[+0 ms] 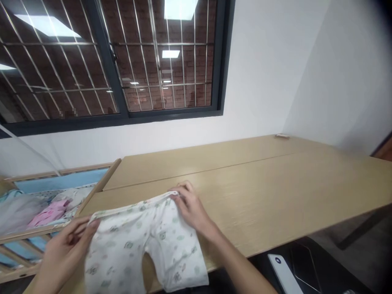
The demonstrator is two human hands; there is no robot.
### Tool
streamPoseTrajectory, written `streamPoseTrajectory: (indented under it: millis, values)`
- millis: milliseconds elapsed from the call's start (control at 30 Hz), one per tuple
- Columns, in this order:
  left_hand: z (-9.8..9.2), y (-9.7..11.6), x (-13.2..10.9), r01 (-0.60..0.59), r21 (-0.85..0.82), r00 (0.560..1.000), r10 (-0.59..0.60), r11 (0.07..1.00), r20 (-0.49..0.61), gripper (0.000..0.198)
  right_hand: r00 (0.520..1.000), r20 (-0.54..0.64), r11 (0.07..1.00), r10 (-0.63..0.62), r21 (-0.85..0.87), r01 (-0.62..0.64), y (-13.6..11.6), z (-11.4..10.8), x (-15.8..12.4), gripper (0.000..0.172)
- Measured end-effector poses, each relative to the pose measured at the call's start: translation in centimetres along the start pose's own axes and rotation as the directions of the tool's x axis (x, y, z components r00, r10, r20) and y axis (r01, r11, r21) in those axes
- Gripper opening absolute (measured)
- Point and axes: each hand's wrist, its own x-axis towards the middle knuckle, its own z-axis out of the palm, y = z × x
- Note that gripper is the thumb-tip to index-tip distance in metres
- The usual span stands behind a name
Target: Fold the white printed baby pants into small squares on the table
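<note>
A small pair of white baby pants (128, 234) with a green and grey print hangs spread between my hands, waistband up, over the near edge of the wooden table. My left hand (69, 247) pinches the left corner of the waistband between thumb and fingers. At the other end, my right hand (191, 206) grips the right corner of the waistband. Both legs of the pants drop toward me, and the lower edge of the left leg runs out of the picture.
The light wooden table (263, 183) stretches to the right, with a small flat item (282, 136) at its back. A crib (98, 185) with blue lining holds pink cloth (50, 213) and white cloth. Below the table edge lie a white phone-like device (284, 273) and a dark one (306, 265).
</note>
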Motion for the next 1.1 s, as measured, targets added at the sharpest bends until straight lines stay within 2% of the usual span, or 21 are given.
streamPoseTrajectory:
  millis: [100,233,333,433,533,700,800,900,967,1033,1100]
  values:
    - [4.6,1.0,3.0,0.089,-0.14,0.986,-0.067,0.986,0.155,0.055,1.0,0.0,0.992,0.025,-0.12,-0.025,3.6,-1.8,1.8,0.02]
    - [10.7,0.5,6.0,0.092,-0.192,0.95,-0.028,0.977,0.312,0.062,0.997,0.03,0.97,0.077,-0.232,-0.068,9.0,-3.2,3.8,0.02]
    - [14.4,-1.2,7.6,0.014,-0.096,0.926,0.024,0.995,0.376,0.058,0.983,0.119,0.942,0.143,-0.32,-0.098,12.7,-3.4,4.7,0.02]
    - [17.5,-2.7,9.0,-0.023,0.023,0.909,0.012,0.999,0.416,0.044,0.953,0.21,0.897,0.217,-0.428,-0.11,15.9,-3.1,5.8,0.022]
    - [19.9,-3.4,10.5,-0.032,0.113,0.912,-0.017,0.993,0.409,0.033,0.94,0.194,0.821,0.282,-0.555,-0.133,18.5,-2.3,7.3,0.023]
    - [22.2,-3.5,13.0,-0.039,0.235,0.925,-0.054,0.971,0.376,0.028,0.929,0.106,0.731,0.354,-0.651,-0.205,21.7,-0.6,9.8,0.024]
    - [22.5,-3.2,13.9,-0.048,0.288,0.926,-0.065,0.956,0.372,0.025,0.914,0.092,0.7,0.395,-0.675,-0.235,22.6,0.0,10.7,0.025]
    - [22.4,-2.0,14.0,-0.076,0.315,0.924,-0.052,0.946,0.38,0.021,0.898,0.098,0.68,0.429,-0.689,-0.25,23.1,0.0,11.0,0.025]
    - [22.4,-0.3,13.1,-0.113,0.314,0.929,-0.012,0.943,0.37,0.025,0.888,0.103,0.672,0.448,-0.694,-0.259,23.2,-0.1,11.2,0.026]
    - [22.7,2.3,11.2,-0.175,0.279,0.92,0.056,0.944,0.388,0.031,0.878,0.106,0.666,0.467,-0.696,-0.27,23.2,-0.4,11.5,0.027]
    - [23.0,5.5,8.0,-0.259,0.194,0.869,0.141,0.946,0.474,0.029,0.867,0.11,0.66,0.486,-0.696,-0.282,23.2,-0.6,12.0,0.025]
